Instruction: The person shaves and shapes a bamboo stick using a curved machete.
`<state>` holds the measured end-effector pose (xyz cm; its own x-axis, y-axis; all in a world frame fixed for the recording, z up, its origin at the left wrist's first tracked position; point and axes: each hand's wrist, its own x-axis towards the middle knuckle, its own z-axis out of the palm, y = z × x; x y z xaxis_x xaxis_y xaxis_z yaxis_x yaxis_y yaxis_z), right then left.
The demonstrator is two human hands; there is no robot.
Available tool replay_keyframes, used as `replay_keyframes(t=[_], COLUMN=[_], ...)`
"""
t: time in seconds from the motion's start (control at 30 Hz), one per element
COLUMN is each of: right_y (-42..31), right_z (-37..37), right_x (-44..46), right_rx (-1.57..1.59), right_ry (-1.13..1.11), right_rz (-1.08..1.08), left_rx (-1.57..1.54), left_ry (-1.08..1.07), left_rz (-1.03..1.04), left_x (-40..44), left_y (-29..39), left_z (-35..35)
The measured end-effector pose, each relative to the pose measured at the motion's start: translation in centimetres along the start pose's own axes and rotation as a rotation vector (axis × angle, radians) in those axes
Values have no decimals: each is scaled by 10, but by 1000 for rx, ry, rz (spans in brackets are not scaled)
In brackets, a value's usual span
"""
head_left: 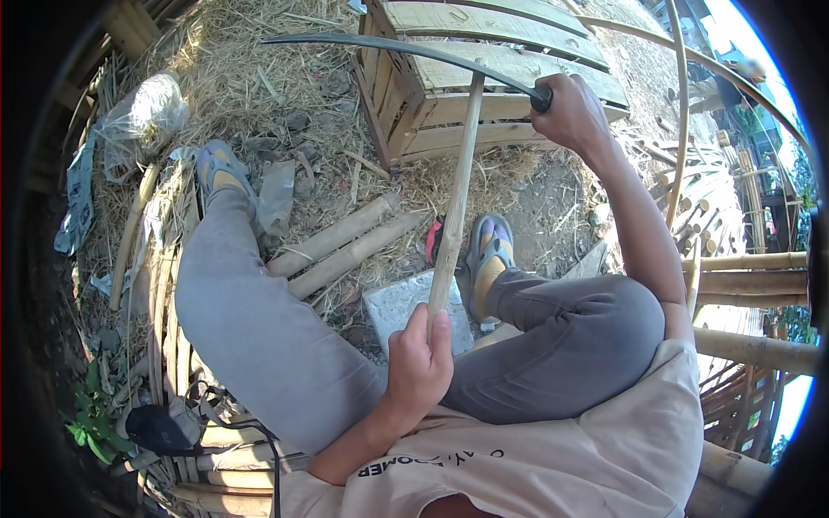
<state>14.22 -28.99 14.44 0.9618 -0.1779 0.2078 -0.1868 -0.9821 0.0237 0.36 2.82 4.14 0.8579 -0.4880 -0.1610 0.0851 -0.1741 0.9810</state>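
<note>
In the head view, work is apparently standing partway: the stick [459, 198] is showing a pale, mostly bare surface and is reaching as one piece from the left hand up to the curved knife [380, 43]. Whether any trimming is finished, and how much is remaining, cannot be judged from this one frame. The knife is crossing the stick near its far end; firm contact is not resolvable. Pose: the left hand [420, 358] is closing around the stick's near end, thumb lying along it, forearm angling up from the lap. The right hand [572, 112] is gripping the knife's dark handle in a full fist, arm stretching well forward, blade pointing away to that hand's left. A slatted wooden crate [505, 108] is standing just beyond and beside the right hand. A pale block [389, 306] is lying below the left hand, with bamboo lengths [337, 233] resting to that hand's forward left.
</note>
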Motion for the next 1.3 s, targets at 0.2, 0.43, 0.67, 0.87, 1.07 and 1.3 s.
replay_keyframes(t=[0.2, 0.43, 0.67, 0.87, 1.07, 1.3], right_y=[-25, 17, -18, 20, 32, 17], right_z=[-9, -11, -22, -2, -9, -8], right_x=[-11, 2, -20, -4, -12, -10], right_rx=[-47, 8, 50, 102, 179, 345], right_ry=[-143, 70, -59, -33, -26, -96], right_rz=[-91, 67, -49, 66, 104, 195], left_rx=[-45, -38, -108, -192, -685, -949], left_ry=[-5, -26, 15, -101, -447, -454], left_rz=[-13, 48, 34, -43, -138, -244], left_x=[0, -2, -3, -9, -13, -5], left_y=[2, -2, 10, -6, 2, -7], left_z=[-1, 3, 0, 4, 7, -3])
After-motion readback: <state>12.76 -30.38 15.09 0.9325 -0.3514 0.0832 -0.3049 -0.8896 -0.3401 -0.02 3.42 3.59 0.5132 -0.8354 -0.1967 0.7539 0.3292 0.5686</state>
